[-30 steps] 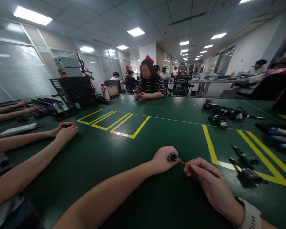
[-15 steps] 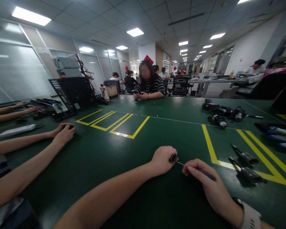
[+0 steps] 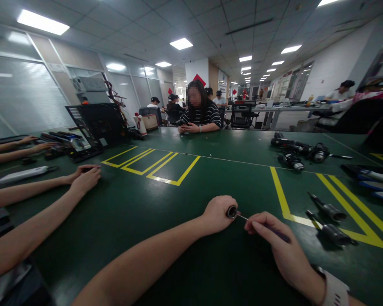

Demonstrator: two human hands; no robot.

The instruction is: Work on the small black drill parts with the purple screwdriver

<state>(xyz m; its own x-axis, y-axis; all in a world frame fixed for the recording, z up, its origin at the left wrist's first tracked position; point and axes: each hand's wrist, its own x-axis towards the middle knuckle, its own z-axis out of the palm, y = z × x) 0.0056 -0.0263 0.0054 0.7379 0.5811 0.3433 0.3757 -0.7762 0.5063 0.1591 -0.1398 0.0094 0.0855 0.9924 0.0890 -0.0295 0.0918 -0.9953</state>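
My left hand (image 3: 217, 214) is closed around a dark cylindrical metal part (image 3: 232, 212), whose round open end faces me. Most of that part is hidden inside my fist. In my right hand (image 3: 272, 238) is a thin-shafted screwdriver (image 3: 281, 235) with a dark handle, pinched between thumb and fingers. Its shaft points left to the cylindrical part; whether the tip touches it I cannot tell. To the right of my hand lie two similar pieces, an upper metal part (image 3: 335, 212) and a lower metal part (image 3: 338, 235), each with a narrow stem.
Yellow tape (image 3: 279, 191) marks the green table (image 3: 130, 238). Dark tools (image 3: 300, 151) lie at the far right. At the left are a co-worker's hands (image 3: 86, 178), a white device (image 3: 22, 174) and a black computer case (image 3: 98, 125). A person (image 3: 201, 114) sits opposite.
The screwdriver and my right hand have shifted very slightly, and the open end of the cylindrical part is turned a little. My left hand stays in place.
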